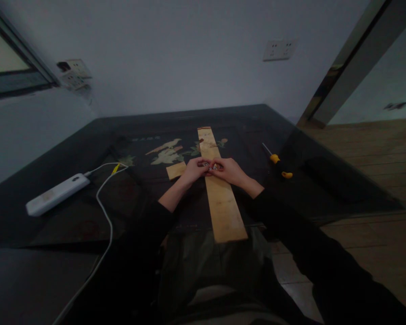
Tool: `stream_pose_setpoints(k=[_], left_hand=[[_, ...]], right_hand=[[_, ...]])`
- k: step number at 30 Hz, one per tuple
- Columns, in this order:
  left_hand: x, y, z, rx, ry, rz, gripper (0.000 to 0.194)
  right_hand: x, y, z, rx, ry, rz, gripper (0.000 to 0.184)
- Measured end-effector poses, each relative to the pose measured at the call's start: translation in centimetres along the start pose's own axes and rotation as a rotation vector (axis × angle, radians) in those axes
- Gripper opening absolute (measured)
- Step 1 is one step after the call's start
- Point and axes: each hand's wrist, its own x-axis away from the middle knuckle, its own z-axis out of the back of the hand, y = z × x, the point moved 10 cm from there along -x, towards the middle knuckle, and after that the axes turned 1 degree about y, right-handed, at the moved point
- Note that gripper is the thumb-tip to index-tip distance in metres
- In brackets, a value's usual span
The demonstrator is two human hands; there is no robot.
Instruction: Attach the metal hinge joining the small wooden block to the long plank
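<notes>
My left hand (196,169) and my right hand (229,171) meet over a long wooden board (223,205). Between the fingertips of both hands sits a small shiny metal piece (210,168), mostly covered, so its kind does not show. Fingers on each side are closed around it. The board runs from the middle of the table past its near edge. A short wooden piece (176,170) lies left of the board, close to my left hand. To the right rests a screwdriver (278,163) with a yellow and black handle, apart from my right hand.
The dark table (149,189) has a printed bird and flower design. On its left lies a white power strip (57,194), its cable (103,203) trailing over the near edge with a yellow tag (115,169). Behind the table stands a wall with a socket (279,49).
</notes>
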Motion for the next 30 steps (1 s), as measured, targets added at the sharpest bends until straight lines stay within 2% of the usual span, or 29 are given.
stream_pose_setpoints(k=[3,6,10,15,19,21,24,25,27,30], left_hand=[[-0.1,0.2,0.2,-0.017,0.018,-0.03,0.012],[-0.2,0.2,0.2,-0.025,0.026,-0.039,0.013],[-0.3,0.2,0.3,-0.034,0.026,-0.033,0.017],[-0.1,0.7,0.7,-0.072,0.041,-0.059,0.011],[-0.1,1.2,1.5,-0.046,0.065,-0.066,0.005],[-0.3,1.6,2.5,-0.021,0.07,-0.062,0.006],[-0.6,2.3,6.1,-0.051,0.123,-0.077,0.014],[-0.6,2.7,8.1,-0.107,0.176,-0.099,0.018],[-0.1,3.7,13.1,-0.34,0.37,-0.135,0.024],[0.9,3.8,19.6,-0.479,0.532,-0.113,0.027]], right_hand=[[0.0,-0.3,0.2,-0.075,0.016,0.001,0.011],[-0.2,-0.5,0.5,-0.24,0.042,-0.027,0.011],[-0.4,0.9,0.7,-0.499,0.068,-0.159,0.015],[0.0,3.1,-0.7,-0.747,-0.047,-0.359,0.011],[0.2,3.4,-1.4,-0.86,-0.116,-0.425,0.012],[0.3,3.4,-1.5,-0.889,-0.122,-0.435,0.013],[0.3,3.4,-1.6,-0.909,-0.123,-0.436,0.016],[0.3,3.4,-1.6,-0.911,-0.122,-0.435,0.017],[0.4,3.4,-1.5,-0.909,-0.112,-0.431,0.018],[0.4,3.3,-1.5,-0.894,-0.104,-0.427,0.02]])
